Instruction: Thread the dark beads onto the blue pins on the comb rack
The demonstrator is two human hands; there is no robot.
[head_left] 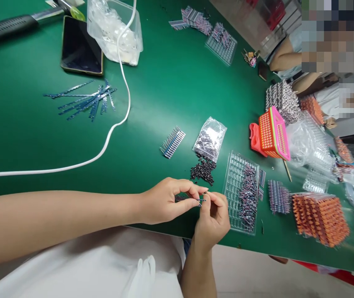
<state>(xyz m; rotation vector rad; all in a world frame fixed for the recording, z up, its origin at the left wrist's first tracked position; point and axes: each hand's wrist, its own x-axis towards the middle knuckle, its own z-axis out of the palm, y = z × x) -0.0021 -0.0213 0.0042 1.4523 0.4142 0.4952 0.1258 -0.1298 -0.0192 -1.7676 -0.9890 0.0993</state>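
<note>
My left hand (172, 200) and my right hand (213, 219) meet over the front edge of the green table, fingertips pinched together. Between them is a small thin blue part (201, 200), mostly covered by the fingers; its exact kind cannot be made out. Just beyond the hands lies a loose pile of small shiny black beads (204, 170), spilled by a clear plastic bag (210, 138) of similar pieces. A short row of wire-legged parts (172, 142) rests to the left of the bag. Beside my right hand, a clear compartment tray (233, 190) carries many thin leaded parts (249, 198).
A white cable (114, 124) curves across the left side. Behind it are blue strips (92, 100), a phone (81, 46), a hammer (12, 27) and a clear tub (138, 37). Rightward stand an orange stack (319, 219) and a pink-rimmed basket (273, 132). Co-workers sit at the far right.
</note>
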